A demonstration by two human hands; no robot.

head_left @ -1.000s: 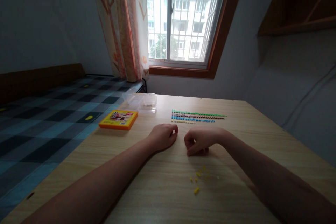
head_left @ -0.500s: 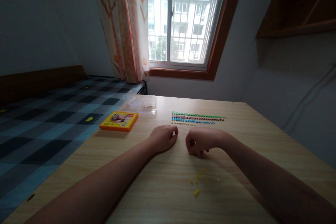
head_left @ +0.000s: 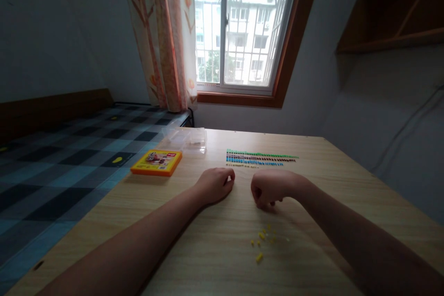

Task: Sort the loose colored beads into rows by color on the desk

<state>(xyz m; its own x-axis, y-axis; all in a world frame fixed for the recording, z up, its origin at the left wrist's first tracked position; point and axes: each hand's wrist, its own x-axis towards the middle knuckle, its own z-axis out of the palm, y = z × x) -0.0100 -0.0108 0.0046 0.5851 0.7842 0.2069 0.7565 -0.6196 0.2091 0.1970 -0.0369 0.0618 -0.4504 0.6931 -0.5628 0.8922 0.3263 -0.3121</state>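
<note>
My left hand (head_left: 215,185) rests on the wooden table with its fingers curled in and thumb and forefinger pinched together. Whatever that pinch may hold is too small to make out. To its right, my right hand (head_left: 270,188) is bent down with fingers closed, their tips near the tabletop; anything in them is hidden. Beyond both hands lie lined-up rows of tiny pieces: a green row (head_left: 262,154), a brown row (head_left: 263,158), a blue row (head_left: 255,162) and a shorter pale yellow row (head_left: 242,165). Closer to me, several loose yellow pieces (head_left: 259,257) are scattered below my right hand.
An orange-yellow box (head_left: 156,163) with a printed picture lies at the table's left. Behind it stands a clear plastic case (head_left: 189,139). A bed with a checked cover (head_left: 76,162) borders the table's left edge. The table (head_left: 347,185) reaches toward the window.
My right hand has shifted slightly to the right, widening the gap to my left hand. My left hand stays in the same place. The view has tilted very slightly.
</note>
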